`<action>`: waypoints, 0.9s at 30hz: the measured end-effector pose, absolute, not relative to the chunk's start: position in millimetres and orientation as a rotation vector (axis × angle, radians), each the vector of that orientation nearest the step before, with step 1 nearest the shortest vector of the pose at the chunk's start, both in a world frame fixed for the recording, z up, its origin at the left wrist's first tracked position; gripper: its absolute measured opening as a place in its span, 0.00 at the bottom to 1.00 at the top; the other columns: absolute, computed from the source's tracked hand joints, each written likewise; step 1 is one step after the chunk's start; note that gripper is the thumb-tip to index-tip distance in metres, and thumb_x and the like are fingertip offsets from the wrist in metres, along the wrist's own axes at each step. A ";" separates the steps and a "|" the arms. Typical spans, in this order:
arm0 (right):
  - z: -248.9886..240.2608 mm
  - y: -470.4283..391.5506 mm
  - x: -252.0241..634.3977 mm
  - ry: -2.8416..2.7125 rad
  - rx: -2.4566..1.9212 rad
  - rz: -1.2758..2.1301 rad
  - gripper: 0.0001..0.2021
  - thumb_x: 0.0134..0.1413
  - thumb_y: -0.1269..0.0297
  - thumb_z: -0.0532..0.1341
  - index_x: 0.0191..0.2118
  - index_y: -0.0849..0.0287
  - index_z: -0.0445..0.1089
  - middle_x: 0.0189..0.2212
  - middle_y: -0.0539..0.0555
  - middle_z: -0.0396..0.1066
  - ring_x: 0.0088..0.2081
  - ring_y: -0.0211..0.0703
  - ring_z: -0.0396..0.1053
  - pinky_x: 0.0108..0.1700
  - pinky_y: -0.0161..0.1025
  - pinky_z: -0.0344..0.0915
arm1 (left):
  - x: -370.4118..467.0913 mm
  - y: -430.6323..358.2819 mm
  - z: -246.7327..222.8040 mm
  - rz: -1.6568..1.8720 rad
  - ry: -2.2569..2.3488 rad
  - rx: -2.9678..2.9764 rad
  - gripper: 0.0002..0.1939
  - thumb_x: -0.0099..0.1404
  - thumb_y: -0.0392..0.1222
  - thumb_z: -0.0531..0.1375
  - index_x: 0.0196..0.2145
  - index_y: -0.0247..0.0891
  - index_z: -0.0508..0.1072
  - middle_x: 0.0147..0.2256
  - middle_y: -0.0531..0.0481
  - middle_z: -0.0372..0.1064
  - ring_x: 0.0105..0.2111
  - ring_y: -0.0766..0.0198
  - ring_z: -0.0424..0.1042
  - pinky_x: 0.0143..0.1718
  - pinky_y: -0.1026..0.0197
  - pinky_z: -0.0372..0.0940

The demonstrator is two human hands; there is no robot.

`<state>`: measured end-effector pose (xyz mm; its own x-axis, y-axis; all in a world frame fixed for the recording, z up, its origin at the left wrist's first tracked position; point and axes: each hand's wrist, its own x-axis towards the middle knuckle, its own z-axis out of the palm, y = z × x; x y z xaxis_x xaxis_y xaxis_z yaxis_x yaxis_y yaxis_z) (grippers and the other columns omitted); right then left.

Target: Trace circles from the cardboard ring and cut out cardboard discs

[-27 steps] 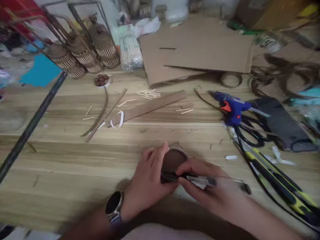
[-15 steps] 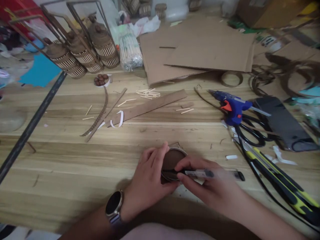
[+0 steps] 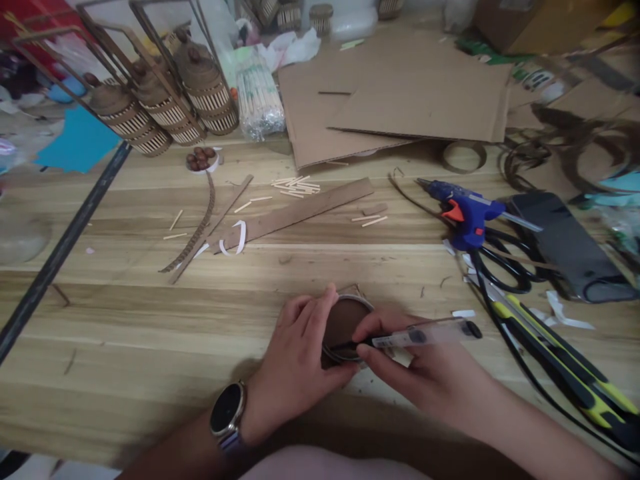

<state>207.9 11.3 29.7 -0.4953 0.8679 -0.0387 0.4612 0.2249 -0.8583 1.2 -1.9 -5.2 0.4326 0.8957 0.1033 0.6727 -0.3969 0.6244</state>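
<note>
The left hand (image 3: 295, 367) curls its fingers around the left side of a small round brown piece (image 3: 345, 317) at the table's (image 3: 150, 327) near side; the right hand (image 3: 425, 363) pinches a pen (image 3: 423, 332) narrowly, tip end inside the rim. Open wood stretches leftward; a cutter (image 3: 560, 360) lies to the right. Fingers hide parts of the rim, and the pen's tip is hard to make out.

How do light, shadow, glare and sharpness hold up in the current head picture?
Head view: dull light, with a soft shadow on the table beside the left hand; head view: small glints on the plastic-wrapped sticks; head view: the pen in the right hand is readable as a shape, though its tip blends into the dark round piece.
</note>
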 end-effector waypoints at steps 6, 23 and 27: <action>44.2 20.6 214.6 -2.079 -1.278 1.284 0.06 0.62 0.70 0.57 0.35 0.54 0.70 0.24 0.46 0.71 0.24 0.38 0.69 0.25 0.33 0.63 | 0.6 -2.7 -3.7 0.545 1.329 2.176 0.60 0.57 0.48 0.71 0.71 0.47 0.33 0.59 0.39 0.67 0.54 0.42 0.65 0.54 0.39 0.64; 60.1 38.1 222.3 -2.208 -1.374 1.158 0.07 0.57 0.68 0.57 0.31 0.53 0.71 0.21 0.47 0.70 0.21 0.40 0.66 0.20 0.35 0.58 | 1.2 -2.5 -3.1 0.526 1.327 2.153 0.58 0.58 0.47 0.70 0.71 0.47 0.34 0.60 0.39 0.66 0.55 0.41 0.66 0.55 0.37 0.63; 60.2 36.3 217.0 -2.203 -1.355 1.154 0.06 0.57 0.68 0.57 0.32 0.53 0.70 0.21 0.46 0.69 0.20 0.39 0.65 0.20 0.35 0.58 | 1.3 -2.4 -3.7 0.539 1.328 2.159 0.59 0.57 0.48 0.71 0.72 0.45 0.35 0.59 0.38 0.67 0.55 0.40 0.66 0.54 0.36 0.63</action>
<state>217.0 36.3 60.2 -0.5055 0.8508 -0.1438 0.6028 0.2290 -0.7643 1.3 -2.4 -3.7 0.4334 0.8997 0.0528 0.6819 -0.3657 0.6334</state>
